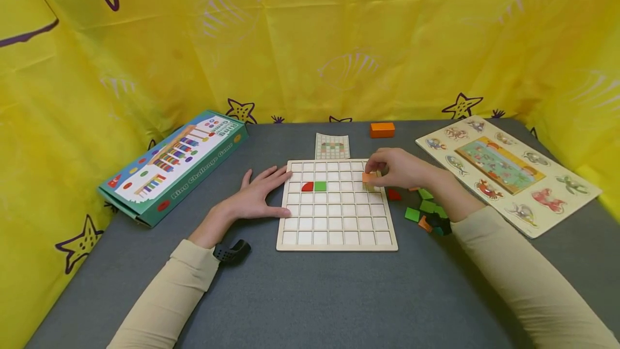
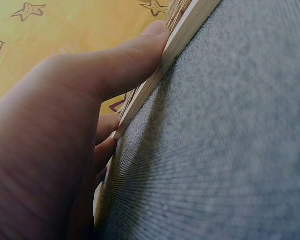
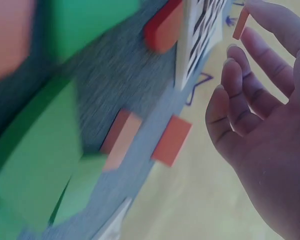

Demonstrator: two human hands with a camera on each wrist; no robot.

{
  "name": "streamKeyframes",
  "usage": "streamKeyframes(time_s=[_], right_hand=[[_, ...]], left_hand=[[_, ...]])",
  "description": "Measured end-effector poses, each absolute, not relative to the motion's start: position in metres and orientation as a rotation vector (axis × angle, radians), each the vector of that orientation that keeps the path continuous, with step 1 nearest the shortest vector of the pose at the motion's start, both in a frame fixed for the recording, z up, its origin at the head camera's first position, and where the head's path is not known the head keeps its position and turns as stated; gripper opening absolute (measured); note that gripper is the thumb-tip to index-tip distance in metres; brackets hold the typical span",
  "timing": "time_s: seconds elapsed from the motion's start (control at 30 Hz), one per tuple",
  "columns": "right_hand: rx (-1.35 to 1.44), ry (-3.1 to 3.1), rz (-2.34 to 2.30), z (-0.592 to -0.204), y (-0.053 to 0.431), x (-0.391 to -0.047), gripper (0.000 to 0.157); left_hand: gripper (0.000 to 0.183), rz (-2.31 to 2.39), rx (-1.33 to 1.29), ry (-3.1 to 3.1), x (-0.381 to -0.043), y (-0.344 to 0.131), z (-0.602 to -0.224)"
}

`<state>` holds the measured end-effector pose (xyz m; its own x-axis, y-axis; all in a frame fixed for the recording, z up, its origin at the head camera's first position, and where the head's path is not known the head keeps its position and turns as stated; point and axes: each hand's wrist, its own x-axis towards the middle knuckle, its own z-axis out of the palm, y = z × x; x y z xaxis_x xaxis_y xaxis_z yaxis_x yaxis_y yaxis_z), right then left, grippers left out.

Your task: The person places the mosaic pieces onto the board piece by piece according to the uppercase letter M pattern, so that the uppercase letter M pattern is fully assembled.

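Observation:
My left hand point(image 1: 254, 196) lies with spread fingers at the left edge of a pale wooden grid board point(image 1: 336, 248). In the left wrist view, the thumb point(image 2: 140, 55) touches the board's side. My right hand point(image 1: 406, 168) pinches a small orange square tile point(image 1: 369, 177) over the board's upper right cells. The right wrist view shows this tile point(image 3: 241, 24) between thumb and index finger, with the other fingers loosely bent. A red quarter-round tile point(image 1: 307, 187) and a green square tile point(image 1: 321, 186) sit side by side in the grid's second visible column and the one after it.
Behind the board lies a pattern card point(image 1: 332, 147). Loose green tiles point(image 1: 428, 207), orange ones and a red tile point(image 1: 394, 194) lie right of the board. An orange block point(image 1: 382, 130) stands at the back. A game box point(image 1: 194, 176) and a sea-animal puzzle point(image 1: 504, 171) flank the board.

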<state>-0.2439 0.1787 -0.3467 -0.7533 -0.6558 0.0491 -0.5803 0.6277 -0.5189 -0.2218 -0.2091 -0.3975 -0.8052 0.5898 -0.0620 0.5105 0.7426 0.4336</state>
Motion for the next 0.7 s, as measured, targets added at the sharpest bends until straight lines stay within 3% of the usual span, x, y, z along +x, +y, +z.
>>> streamKeyframes(time_s=[0.7], right_hand=[[-1.087,2.611,-0.742,-0.356,0.122,-0.256,0.014]], left_hand=[[0.100,0.621,0.894,2.742,-0.220,-0.209,-0.396]])
